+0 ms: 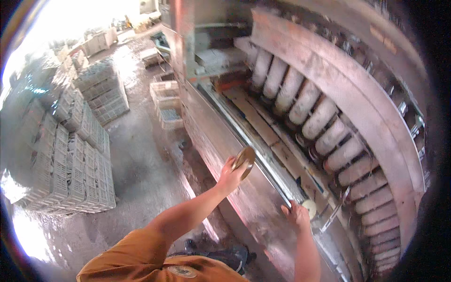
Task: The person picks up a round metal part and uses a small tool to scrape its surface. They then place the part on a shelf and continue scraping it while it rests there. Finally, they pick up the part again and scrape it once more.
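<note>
A round, brownish-gold disc (pixel 244 163), tilted with a shiny face, is gripped at its edge by my left hand (pixel 230 174), which is raised above the metal side plate of a large machine. Lower and to the right, my right hand (pixel 297 214) is over the machine's inner rail. Its fingers are curled against a pale cream round disc (pixel 309 208), though the grip is partly hidden. Beyond that disc runs a curved row of dusty cylindrical rollers (pixel 321 117). A thin metal lever (pixel 331 218) stands near the right hand.
The long machine side plate (pixel 225 136) runs diagonally in front of me. Stacked plastic crates (pixel 70 164) stand on the concrete floor (pixel 141 155) at left. More crates (pixel 167 105) sit beside the machine's far end. A curved steel beam (pixel 347 70) arches over the rollers.
</note>
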{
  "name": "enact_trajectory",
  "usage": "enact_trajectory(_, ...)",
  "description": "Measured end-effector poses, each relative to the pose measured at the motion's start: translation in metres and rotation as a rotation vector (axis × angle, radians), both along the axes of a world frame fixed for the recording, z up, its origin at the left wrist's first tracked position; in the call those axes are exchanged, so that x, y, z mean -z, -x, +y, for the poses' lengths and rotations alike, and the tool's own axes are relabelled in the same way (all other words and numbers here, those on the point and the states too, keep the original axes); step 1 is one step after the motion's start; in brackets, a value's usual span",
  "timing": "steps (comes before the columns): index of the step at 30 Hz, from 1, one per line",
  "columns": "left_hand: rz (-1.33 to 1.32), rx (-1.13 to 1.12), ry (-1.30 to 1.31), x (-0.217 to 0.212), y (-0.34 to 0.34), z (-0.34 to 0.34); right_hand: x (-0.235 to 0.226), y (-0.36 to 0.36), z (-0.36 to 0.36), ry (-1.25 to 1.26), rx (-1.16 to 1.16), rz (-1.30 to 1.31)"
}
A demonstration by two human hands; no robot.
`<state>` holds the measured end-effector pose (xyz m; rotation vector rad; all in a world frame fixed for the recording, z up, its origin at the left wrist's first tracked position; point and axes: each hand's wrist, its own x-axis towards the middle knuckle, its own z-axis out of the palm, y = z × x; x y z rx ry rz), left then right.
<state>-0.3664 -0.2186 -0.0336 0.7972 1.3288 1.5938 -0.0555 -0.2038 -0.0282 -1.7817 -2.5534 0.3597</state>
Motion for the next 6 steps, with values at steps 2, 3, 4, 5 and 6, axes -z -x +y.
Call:
enact_trajectory(2, 0.005, 0.027, -0.007, 0.039, 0.055, -0.048, -0.006, 0.003, -0.004, -0.033, 0.015, -0.033)
enact_trajectory(3, 0.209, -0.138, 0.015, 0.061, 0.075, -0.076, -0.001, 0.000, -0.001, -0.043, 0.028, -0.044)
enact_trajectory(4, 0.090, -0.071, 0.214, 0.092, 0.110, -0.111, 0.005, 0.001, -0.001, -0.057, 0.036, -0.045)
enact_trajectory(5, -0.030, 0.012, 0.210, 0.152, 0.160, -0.161, 0.015, 0.007, 0.001, -0.074, 0.018, 0.040)
enact_trajectory(6, -0.040, -0.010, 0.191, 0.153, 0.169, -0.162, 0.027, -0.001, 0.006, -0.096, 0.030, 0.087)
